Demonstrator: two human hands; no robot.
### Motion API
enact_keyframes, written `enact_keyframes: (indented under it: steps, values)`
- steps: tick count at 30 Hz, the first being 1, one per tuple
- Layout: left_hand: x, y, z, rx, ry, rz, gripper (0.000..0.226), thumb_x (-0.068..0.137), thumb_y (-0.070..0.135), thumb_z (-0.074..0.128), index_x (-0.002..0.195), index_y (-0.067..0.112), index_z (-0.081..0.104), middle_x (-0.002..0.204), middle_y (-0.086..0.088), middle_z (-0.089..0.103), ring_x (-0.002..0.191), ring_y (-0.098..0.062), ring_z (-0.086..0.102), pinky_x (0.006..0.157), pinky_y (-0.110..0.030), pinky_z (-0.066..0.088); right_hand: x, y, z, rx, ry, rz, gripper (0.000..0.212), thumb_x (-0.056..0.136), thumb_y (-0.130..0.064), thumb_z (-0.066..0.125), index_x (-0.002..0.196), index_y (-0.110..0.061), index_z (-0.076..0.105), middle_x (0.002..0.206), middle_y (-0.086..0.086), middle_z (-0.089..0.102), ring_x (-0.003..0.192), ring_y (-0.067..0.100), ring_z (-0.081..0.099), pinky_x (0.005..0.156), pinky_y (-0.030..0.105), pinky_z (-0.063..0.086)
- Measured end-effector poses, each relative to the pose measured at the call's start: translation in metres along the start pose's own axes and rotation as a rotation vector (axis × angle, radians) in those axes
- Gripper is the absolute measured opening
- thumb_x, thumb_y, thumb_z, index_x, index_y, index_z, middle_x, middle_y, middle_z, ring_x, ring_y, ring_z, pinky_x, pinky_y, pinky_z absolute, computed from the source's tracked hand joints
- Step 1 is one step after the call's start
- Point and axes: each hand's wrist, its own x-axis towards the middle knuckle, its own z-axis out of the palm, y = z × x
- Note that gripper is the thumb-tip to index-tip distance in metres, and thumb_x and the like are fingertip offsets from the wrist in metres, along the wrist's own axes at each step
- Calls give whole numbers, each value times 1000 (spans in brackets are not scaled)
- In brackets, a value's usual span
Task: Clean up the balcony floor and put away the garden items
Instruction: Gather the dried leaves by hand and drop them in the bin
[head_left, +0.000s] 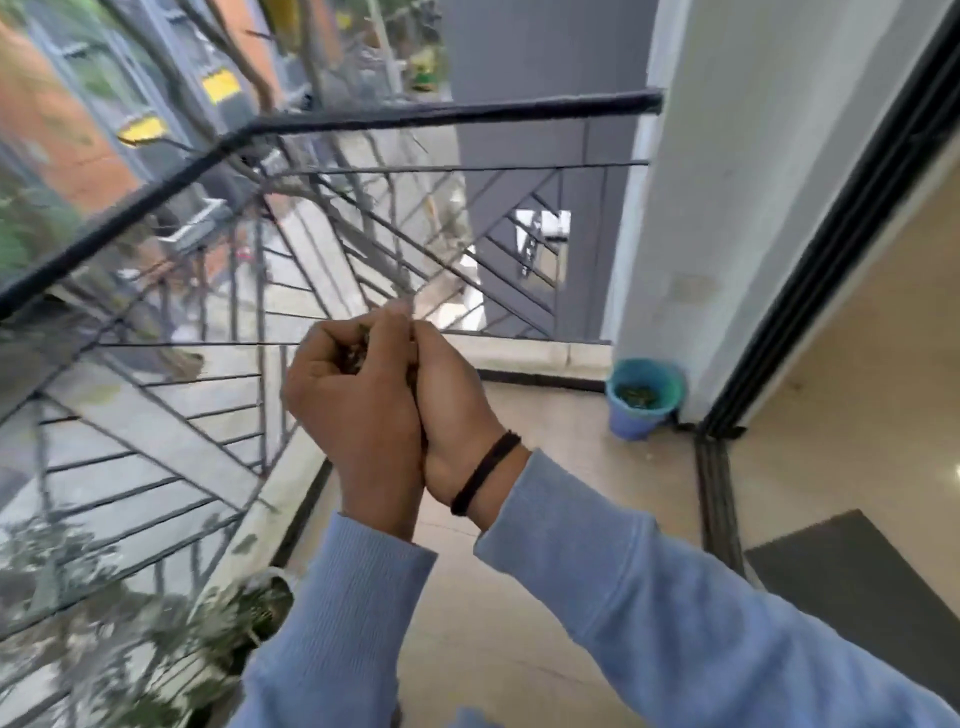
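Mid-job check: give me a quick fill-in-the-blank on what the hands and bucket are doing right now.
1. Both hands, left hand and right hand, together cup a clump of ____.
2. The bucket stands in the corner beside the white ____.
3. A black band sits on the ____ wrist.

Answers: debris; pillar; right

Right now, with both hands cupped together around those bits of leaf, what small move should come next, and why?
Probably carry the cupped hands over to the blue bucket in the corner and let go above it. The left hand and right hand are pressed together around dark leaf scraps, and the bucket already holds similar green bits, so it looks like the collecting spot.
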Motion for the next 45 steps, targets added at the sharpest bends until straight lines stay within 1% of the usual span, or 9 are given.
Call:
enact_keyframes:
  steps: [6,10,21,25,31,34,39,42,45]
  values:
    - [49,-87,125,9,-162,-60,23,82,11,72,71,-3,59,66,-13,58,61,-16,51,57,-28,44,99,-70,-78,32,162,-88,30,91,-41,62,101,-14,70,96,6,68,94,20,63,84,32,52]
    - [76,-138,227,-6,-372,-118,23,88,11,69,68,16,58,63,6,56,59,-2,50,60,-19,42,163,-137,-131,57,370,-214,32,97,-38,56,103,-10,70,100,10,69,97,20,65,86,33,53]
    - [42,-276,441,45,-753,-372,20,93,14,70,74,13,62,67,11,62,66,-4,58,68,-19,46,263,-241,-337,272,693,-374,29,102,-32,48,108,-8,63,103,9,67,104,20,63,89,30,50]
    - [21,-371,494,134,-756,-590,20,92,23,68,76,10,69,74,1,71,75,-17,67,75,-35,55,309,-239,-437,192,849,-325,22,101,-29,51,106,-11,64,101,9,68,99,21,66,88,34,54]
    - [-32,-568,548,308,-712,-962,44,92,17,69,51,19,55,51,9,53,59,-14,49,67,-32,45,399,-186,-627,169,1087,-55,28,91,-30,57,110,-11,64,106,15,68,97,28,68,85,38,56]
    - [-59,-667,564,429,-752,-1058,30,97,23,63,70,10,69,75,-8,68,76,-25,63,71,-31,46,436,-147,-722,146,1237,37,36,90,-24,56,116,-1,67,106,14,73,91,30,73,76,38,61]
    - [-101,-789,573,505,-668,-1197,13,95,19,64,88,9,69,95,-12,70,101,-32,67,92,-37,54,470,-97,-832,191,1345,100,37,97,-12,44,127,-2,63,122,20,67,110,36,66,95,50,55]
    - [-110,-829,577,452,-569,-1285,38,93,25,65,122,0,65,101,-11,66,98,-31,65,96,-43,54,481,-80,-865,337,1308,73,41,105,-24,33,131,-7,59,128,21,62,119,35,59,105,48,46]
    - [-116,-872,582,406,-528,-1353,64,84,53,57,128,7,62,113,-12,70,100,-35,68,95,-49,55,482,-81,-875,437,1304,82,50,105,-41,32,136,-10,57,133,20,62,119,38,61,103,55,48]
